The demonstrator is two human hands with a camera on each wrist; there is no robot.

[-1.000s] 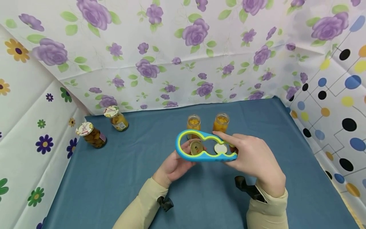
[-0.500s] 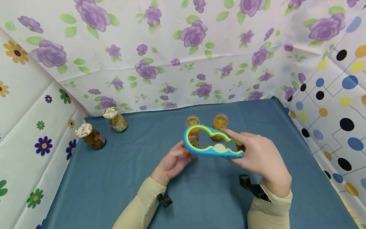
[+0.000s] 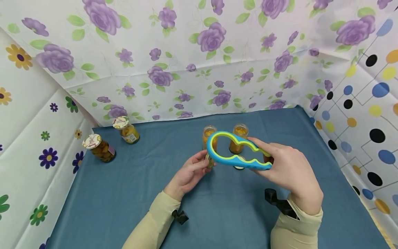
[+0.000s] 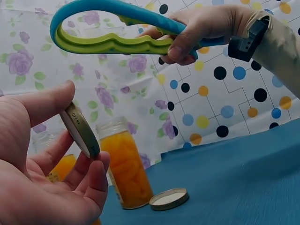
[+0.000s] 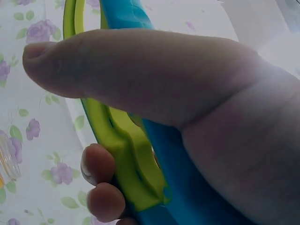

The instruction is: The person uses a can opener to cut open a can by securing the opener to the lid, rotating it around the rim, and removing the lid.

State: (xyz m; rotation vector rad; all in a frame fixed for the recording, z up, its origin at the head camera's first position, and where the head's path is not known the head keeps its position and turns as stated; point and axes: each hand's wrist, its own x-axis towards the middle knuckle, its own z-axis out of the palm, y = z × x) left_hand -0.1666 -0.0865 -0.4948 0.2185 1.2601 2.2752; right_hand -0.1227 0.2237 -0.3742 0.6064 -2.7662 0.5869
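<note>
My left hand (image 3: pixel 189 174) pinches a gold jar lid (image 4: pixel 79 130) by its rim, thumb on top and fingers below, tilted on edge. In my right hand (image 3: pixel 289 166) is a blue and yellow-green jar opener (image 3: pixel 228 160), gripped at its narrow end, its wide loop pointing left above the table. Two uncapped glass jars of orange fruit stand behind: one jar (image 3: pixel 206 135) just beyond the left hand, the other jar (image 4: pixel 124 164) to its right. A second lid (image 4: pixel 169 198) lies on the table, white inside up, beside the right jar.
Two capped jars stand at the far left: a dark-filled jar (image 3: pixel 101 149) and a yellow-filled jar (image 3: pixel 126 130). A blue cloth (image 3: pixel 149 162) covers the table. Patterned sheets (image 3: pixel 174 62) rise at the back and both sides.
The right hand has drawn the jar opener right and slightly up, away from the left hand. The left hand has turned the lid from facing the head camera to nearly edge-on.
</note>
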